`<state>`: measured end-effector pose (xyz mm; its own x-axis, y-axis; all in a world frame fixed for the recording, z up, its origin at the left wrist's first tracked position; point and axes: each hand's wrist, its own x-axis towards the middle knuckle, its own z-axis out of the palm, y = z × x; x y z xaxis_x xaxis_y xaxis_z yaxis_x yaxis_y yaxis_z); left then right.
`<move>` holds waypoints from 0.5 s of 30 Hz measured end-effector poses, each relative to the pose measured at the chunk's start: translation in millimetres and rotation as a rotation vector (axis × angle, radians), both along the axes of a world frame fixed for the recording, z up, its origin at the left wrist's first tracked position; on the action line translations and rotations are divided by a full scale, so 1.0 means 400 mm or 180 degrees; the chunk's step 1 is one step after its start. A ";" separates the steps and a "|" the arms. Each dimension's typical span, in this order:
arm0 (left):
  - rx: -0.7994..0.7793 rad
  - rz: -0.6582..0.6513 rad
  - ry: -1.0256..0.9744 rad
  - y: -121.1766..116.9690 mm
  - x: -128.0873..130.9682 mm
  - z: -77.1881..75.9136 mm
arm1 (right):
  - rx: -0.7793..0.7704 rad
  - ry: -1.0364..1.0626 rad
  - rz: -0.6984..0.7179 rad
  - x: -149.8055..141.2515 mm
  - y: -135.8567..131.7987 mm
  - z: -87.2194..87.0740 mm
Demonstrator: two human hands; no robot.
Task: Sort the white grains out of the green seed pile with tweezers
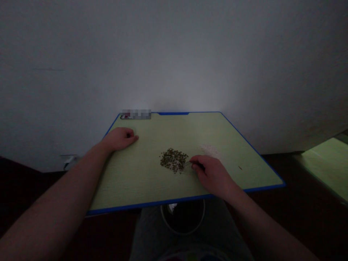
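A loose pile of small dark green-brown beans or seeds (171, 159) is spread at the middle of the light green table (127, 185), with a few paler bits among them. At the pile's right edge, my right hand (210, 174) pinches a thin pair of tweezers (187, 165), whose tips reach the beans. It partly hides a scatter of small pale grains (209, 148) behind it. My left hand (119, 139) rests on the table's left side, its fingers curled in and nothing visible in them, well apart from the pile.
A thin brown stick-like piece (240, 168) lies on the right of the table. A blurred, printed flat item (136, 114) is at the far left corner. Below the near blue edge, a round bin (202, 217) stands between my knees. A wall (174, 65) rises behind.
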<state>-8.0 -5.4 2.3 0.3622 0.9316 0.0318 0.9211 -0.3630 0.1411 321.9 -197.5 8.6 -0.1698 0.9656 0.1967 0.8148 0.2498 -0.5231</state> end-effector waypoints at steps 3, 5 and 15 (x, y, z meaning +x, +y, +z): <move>0.0006 0.0030 0.0033 -0.002 0.003 0.003 | 0.0002 -0.0019 0.0015 -0.011 0.007 0.000; -0.0018 0.0048 0.0045 -0.006 0.005 0.006 | -0.0028 -0.0053 -0.0009 -0.019 0.010 0.001; -0.0034 0.0032 -0.0025 -0.004 -0.002 -0.001 | -0.0078 -0.0059 0.0024 -0.025 0.022 0.006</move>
<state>-9.0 -6.8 1.9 0.3525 0.9355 0.0246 0.9235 -0.3520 0.1521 311.8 -188.7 10.8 -0.1804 0.9688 0.1699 0.8225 0.2433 -0.5140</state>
